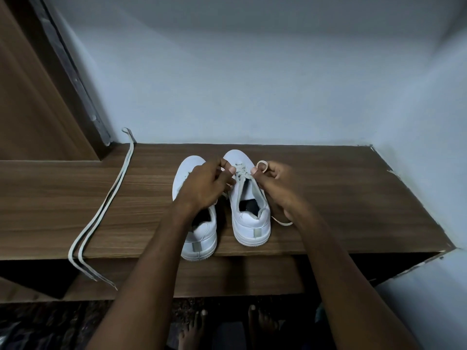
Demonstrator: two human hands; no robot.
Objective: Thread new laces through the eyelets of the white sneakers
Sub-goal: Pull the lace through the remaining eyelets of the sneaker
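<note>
Two white sneakers stand side by side on a wooden shelf, toes pointing away from me. The right sneaker carries a white lace crossed through its upper eyelets. My left hand pinches the lace on the left side of those eyelets and covers much of the left sneaker. My right hand pinches the other lace end, which loops above my fingers; its tail trails out by the heel. Whether the left sneaker is laced is hidden.
A second white lace lies folded double along the shelf's left part, its ends hanging over the front edge. A wooden door stands at the left, pale walls behind and to the right. My bare feet show below on a dark floor.
</note>
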